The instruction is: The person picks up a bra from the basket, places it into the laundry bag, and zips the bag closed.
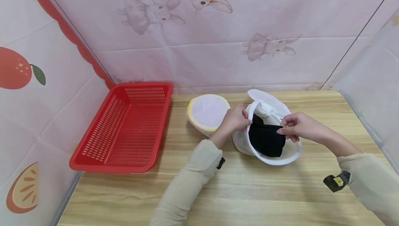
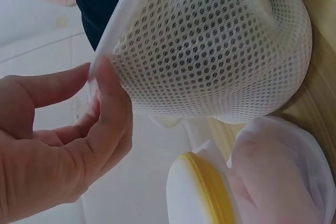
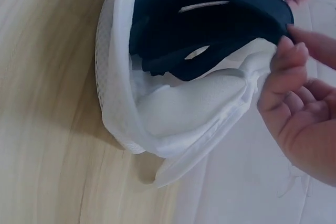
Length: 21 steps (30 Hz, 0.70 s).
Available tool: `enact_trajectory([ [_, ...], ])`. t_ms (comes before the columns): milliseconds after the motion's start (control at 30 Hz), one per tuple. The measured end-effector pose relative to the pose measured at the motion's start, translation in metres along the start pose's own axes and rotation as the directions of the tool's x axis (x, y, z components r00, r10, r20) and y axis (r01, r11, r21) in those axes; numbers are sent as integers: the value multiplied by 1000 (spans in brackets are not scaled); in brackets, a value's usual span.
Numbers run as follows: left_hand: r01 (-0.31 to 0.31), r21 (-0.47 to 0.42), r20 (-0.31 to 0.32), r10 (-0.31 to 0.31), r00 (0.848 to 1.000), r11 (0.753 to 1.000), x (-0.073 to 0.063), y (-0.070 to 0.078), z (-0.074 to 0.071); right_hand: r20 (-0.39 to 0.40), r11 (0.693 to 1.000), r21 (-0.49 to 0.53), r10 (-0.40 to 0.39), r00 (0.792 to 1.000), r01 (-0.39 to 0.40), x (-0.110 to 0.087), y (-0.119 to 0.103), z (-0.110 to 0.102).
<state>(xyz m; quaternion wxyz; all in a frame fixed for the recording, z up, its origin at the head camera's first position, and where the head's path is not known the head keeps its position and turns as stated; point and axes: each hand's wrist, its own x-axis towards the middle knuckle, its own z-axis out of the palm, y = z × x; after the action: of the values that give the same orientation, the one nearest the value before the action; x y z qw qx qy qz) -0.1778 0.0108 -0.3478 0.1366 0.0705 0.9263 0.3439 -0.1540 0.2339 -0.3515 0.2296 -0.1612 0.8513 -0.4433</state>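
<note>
A white mesh laundry bag (image 1: 241, 142) stands on the table with its round lid (image 1: 274, 102) flipped back. My left hand (image 1: 235, 118) pinches the bag's rim between thumb and fingers, on its left side; the left wrist view shows the honeycomb mesh (image 2: 194, 45) close up. Inside the mouth lies a folded black cloth garment (image 1: 266, 139), looking dark teal in the wrist views. At its upper right corner, my right hand (image 1: 300, 126) pinches the garment between thumb and forefinger. Slits between folds (image 3: 205, 7) show in the right wrist view. The garment's lower part is hidden within the bag.
A smaller white mesh bag with yellow trim (image 1: 209, 110) stands just left of the laundry bag, partly behind my left hand. Farther left is a red plastic basket (image 1: 137, 129) with slotted walls. Printed fabric walls (image 1: 199, 60) border the wooden table (image 1: 249, 195) at back and sides.
</note>
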Motion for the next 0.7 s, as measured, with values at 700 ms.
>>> enact_trajectory([
  [700, 54, -265, 47, -43, 998, 963, -8, 3, 13, -128, 999, 25, -34, 991, 38, 10, -15, 23],
])
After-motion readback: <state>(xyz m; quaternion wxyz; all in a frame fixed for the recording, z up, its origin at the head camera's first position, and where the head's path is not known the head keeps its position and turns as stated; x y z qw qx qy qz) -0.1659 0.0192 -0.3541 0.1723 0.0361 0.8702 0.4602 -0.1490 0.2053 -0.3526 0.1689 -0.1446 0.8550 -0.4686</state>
